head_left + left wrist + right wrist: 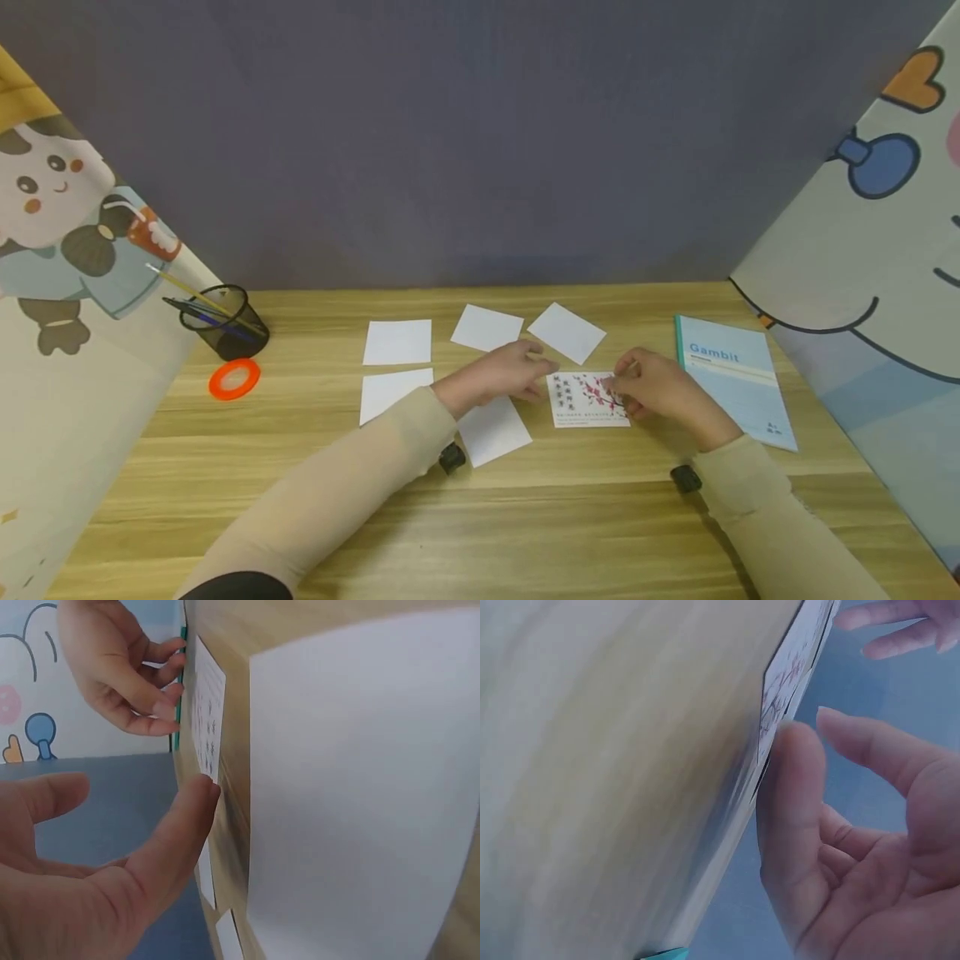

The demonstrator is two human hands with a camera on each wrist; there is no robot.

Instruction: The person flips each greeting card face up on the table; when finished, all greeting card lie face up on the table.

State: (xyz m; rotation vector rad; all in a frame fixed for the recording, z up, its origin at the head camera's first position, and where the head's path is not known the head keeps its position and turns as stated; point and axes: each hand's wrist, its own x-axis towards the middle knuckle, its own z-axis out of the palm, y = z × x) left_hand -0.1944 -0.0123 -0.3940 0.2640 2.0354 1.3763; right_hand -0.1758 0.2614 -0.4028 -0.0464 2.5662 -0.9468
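Note:
A card printed with pink blossoms and dark characters (577, 413) lies face up on the table between the two hands. My left hand (504, 373) reaches in from the left, its loosely bent fingers beside the card's left edge. In the left wrist view, one fingertip overlaps that edge and the thumb is well apart. My right hand (660, 385) is at the card's right side. The right wrist view shows a gap between its thumb and index finger, with nothing between them. Under and beside my left forearm lie a blank white card (497, 433) and another white card (390, 392).
More white cards (397, 342) lie behind, two of them above the printed one. A light blue notebook (735, 392) lies at the right. On the left stand a black mesh pen holder (238, 327) and an orange ring (235, 379). A dark panel (480, 167) rises behind the table.

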